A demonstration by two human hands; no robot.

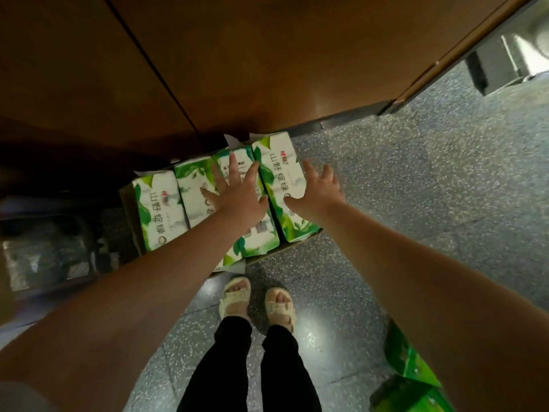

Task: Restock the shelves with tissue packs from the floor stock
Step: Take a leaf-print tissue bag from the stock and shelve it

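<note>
A shallow cardboard box (300,243) on the speckled floor (416,179), against the foot of a brown cabinet (237,63), holds four green-and-white tissue packs (156,209) lying side by side. A person's left hand (237,191), fingers straight and spread, hovers over or rests on the two middle packs in the box, contact unclear, while the right hand (318,191), fingers also spread and gripping nothing, reaches over the pack at the box's right end. Sandalled feet (258,301) stand just behind the box, green packaging (407,373) lying further right.
</note>
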